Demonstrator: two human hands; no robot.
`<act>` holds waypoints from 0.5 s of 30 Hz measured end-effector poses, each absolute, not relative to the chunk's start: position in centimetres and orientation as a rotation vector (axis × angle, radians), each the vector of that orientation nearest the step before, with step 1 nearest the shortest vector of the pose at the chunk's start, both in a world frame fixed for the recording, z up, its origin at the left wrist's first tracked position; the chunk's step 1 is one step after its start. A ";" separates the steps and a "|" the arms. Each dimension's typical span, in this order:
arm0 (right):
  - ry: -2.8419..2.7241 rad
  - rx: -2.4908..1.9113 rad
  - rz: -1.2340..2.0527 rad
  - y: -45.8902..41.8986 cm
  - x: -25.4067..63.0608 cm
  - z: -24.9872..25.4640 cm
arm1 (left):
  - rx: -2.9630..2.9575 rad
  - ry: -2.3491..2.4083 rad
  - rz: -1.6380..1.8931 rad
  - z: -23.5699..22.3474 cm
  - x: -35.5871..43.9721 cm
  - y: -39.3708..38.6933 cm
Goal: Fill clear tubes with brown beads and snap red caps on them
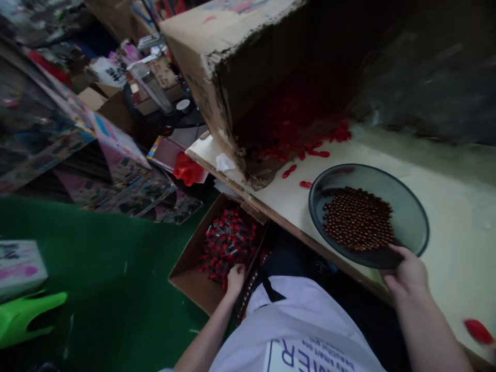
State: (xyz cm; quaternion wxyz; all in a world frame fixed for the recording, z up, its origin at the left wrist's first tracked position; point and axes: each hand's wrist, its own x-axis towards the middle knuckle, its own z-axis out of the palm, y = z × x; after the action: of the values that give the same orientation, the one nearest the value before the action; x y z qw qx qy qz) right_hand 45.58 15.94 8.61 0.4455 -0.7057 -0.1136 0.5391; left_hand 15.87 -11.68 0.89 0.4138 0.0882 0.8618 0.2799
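Note:
My right hand (409,273) grips the near rim of a dark translucent bowl (411,217), thumb on the inside and fingers beneath. Many small, shiny brown beads (358,219) lie in the bowl, which appears tilted over the pale worktop. Lower down on the left, my left hand (236,279) is in an open cardboard box (189,276), fingers curled at the near side of a heap of small red and clear plastic pieces (228,240). What those fingers hold, if anything, is too small to make out.
On the worktop (457,196), a large torn carton (201,51) lies on its side with red plastic pieces (294,124) spilling out. A red item (478,330) rests at the right. Printed boxes (116,150) and a bright green plastic object (27,318) stand left, over green floor.

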 end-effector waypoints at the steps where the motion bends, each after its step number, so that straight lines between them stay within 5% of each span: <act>1: -0.269 -1.753 1.312 15.8 45.1 9.0 | 0.293 2.157 0.748 1.2 15.6 -10.7; 10: -0.225 -1.784 1.201 16.9 43.1 9.5 | 1.416 1.820 1.384 9.4 13.3 7.1; 15: -0.256 -1.826 1.166 16.8 42.9 9.4 | 1.293 1.673 1.390 8.8 16.2 14.9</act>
State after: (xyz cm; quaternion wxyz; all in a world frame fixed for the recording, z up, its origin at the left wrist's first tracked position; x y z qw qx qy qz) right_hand 42.94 16.78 9.42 0.4617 -0.7424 -0.1039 0.4742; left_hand 16.15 14.93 8.81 0.3011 0.4874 0.6304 0.5238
